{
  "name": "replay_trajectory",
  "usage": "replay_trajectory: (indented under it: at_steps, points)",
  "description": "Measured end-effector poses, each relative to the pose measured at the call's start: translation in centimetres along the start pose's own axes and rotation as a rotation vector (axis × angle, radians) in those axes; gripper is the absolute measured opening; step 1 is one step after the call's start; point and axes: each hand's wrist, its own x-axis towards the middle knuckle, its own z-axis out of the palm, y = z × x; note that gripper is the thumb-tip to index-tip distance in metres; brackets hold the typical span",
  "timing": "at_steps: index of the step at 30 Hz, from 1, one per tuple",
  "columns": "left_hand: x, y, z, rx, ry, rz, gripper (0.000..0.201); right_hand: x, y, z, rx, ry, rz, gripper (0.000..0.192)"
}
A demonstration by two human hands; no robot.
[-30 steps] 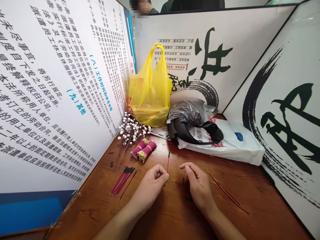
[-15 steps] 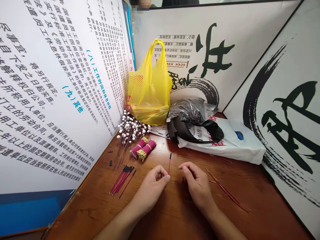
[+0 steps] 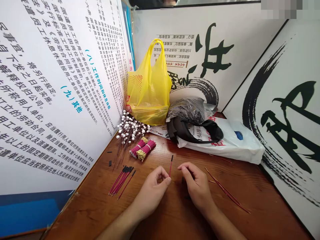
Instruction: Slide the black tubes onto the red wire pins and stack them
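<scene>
In the middle of the table, my left hand (image 3: 156, 186) pinches a short magenta wire (image 3: 171, 168) between thumb and index finger. The wire points upward and has a black sleeve on its top end. My right hand (image 3: 197, 181) is a small gap to the right, its fingers curled in and thumb against the index finger; anything between them is hidden. Left of my left hand lies a row of similar wires with black ends (image 3: 122, 180), plus a single one (image 3: 127, 185) set slightly apart. Behind these are two banded bundles of magenta wires (image 3: 147, 149) with metallic tips.
Long thin red wires (image 3: 225, 190) lie right of my right hand. Small black tube pieces (image 3: 110, 163) lie at the left edge. Further back are white-budded stems (image 3: 132, 130), a yellow plastic bag (image 3: 150, 90), a black strap (image 3: 185, 133) and a white bag (image 3: 240, 143). Printed panels (image 3: 180, 43) enclose the table.
The wire in my left hand has tilted slightly to the right and sits a little lower. My right hand has barely moved.
</scene>
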Motion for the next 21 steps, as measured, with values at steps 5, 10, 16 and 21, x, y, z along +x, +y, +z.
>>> replay_trajectory:
  at_steps: [5,10,16,21]
  points:
    - [-0.3,0.2,-0.5,0.049,0.012,0.014,0.020,0.0,0.1,0.0,-0.018,0.001,-0.009,0.031]
    - [-1.9,1.1,-3.6,0.329,0.121,0.002,0.019,0.0,0.2,0.0,-0.029,-0.002,-0.014,0.031]
    - [-4.9,1.0,-9.9,0.894,0.399,-0.221,0.021,-0.1,0.5,0.0,-0.019,-0.006,0.000,0.031]
    - [-5.8,0.0,-11.4,1.081,0.364,-0.338,0.021,-0.2,0.7,0.0,-0.026,-0.005,0.000,0.031]
